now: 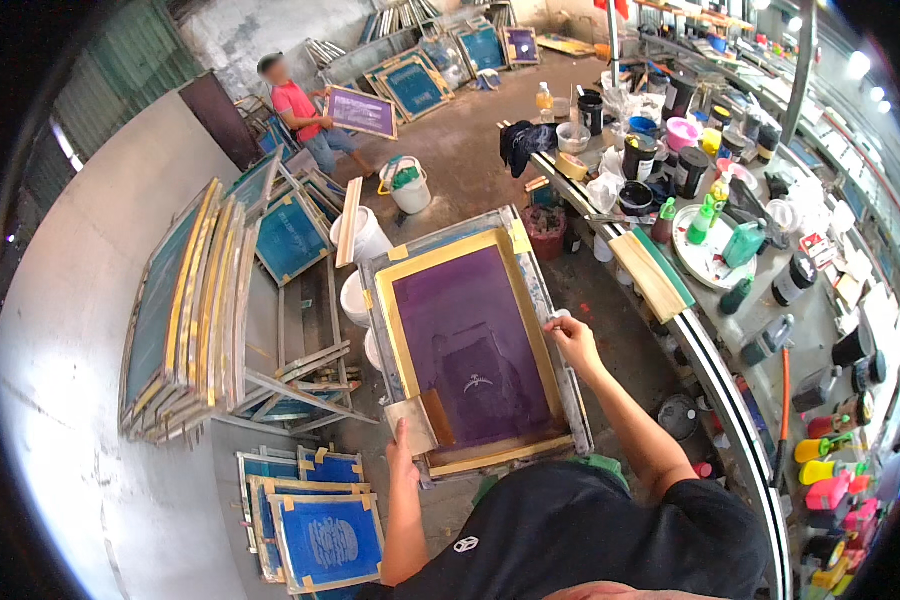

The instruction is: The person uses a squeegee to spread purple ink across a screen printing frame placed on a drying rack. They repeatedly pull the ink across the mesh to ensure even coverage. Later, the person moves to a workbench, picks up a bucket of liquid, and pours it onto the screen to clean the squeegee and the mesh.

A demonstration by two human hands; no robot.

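Observation:
I hold a screen frame [460, 360] with a purple mesh, yellow tape along its inner edges and a small pale design low in the middle. My left hand [403, 455] is closed on its lower left corner, with a light wooden block with a brown edge [410, 422] under the thumb. My right hand [573, 342] grips the frame's right rail about halfway up. The frame is held tilted in front of my dark shirt, and my fingertips are partly hidden.
Stacked screen frames [180, 300] lean on the left, others [325, 535] below. A long workbench [780, 340] of bottles and tubs runs along the right. White buckets [410, 192] stand on the floor. Behind them a person in a red shirt [300, 110] carries a purple screen.

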